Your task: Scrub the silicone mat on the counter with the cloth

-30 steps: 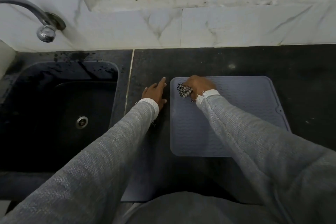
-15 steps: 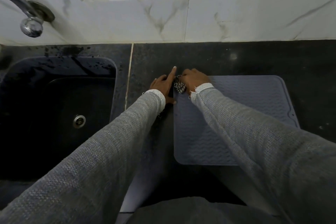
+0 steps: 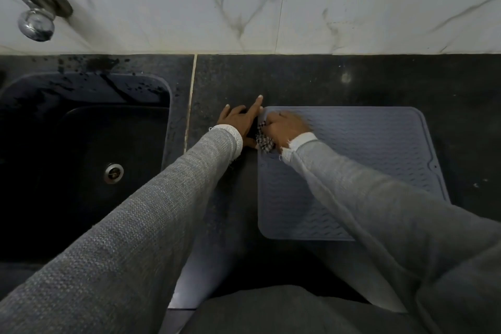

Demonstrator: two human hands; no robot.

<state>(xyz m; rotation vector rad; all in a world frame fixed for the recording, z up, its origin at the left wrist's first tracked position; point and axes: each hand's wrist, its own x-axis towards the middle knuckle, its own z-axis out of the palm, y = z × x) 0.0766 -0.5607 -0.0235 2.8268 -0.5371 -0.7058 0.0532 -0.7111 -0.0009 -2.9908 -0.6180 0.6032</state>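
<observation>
A grey ribbed silicone mat [image 3: 366, 149] lies flat on the black counter [image 3: 298, 78], right of centre. My right hand [image 3: 286, 127] presses a bunched black-and-white checked cloth [image 3: 265, 141] onto the mat's far left corner; most of the cloth is hidden under the hand. My left hand [image 3: 240, 122] rests flat on the counter just off the mat's left edge, fingers spread and its index finger pointing to the wall, touching the mat's corner. My right sleeve covers the mat's near right part.
A dark sink [image 3: 81, 160] with a metal drain [image 3: 113, 173] lies to the left. A chrome tap [image 3: 35, 22] juts from the marble wall [image 3: 244, 16] at the top left. The counter's front edge runs just before my body.
My right hand with the cloth slid left to the mat's far left corner. My left hand moved right, up against the mat's left edge. The camera tilted slightly.
</observation>
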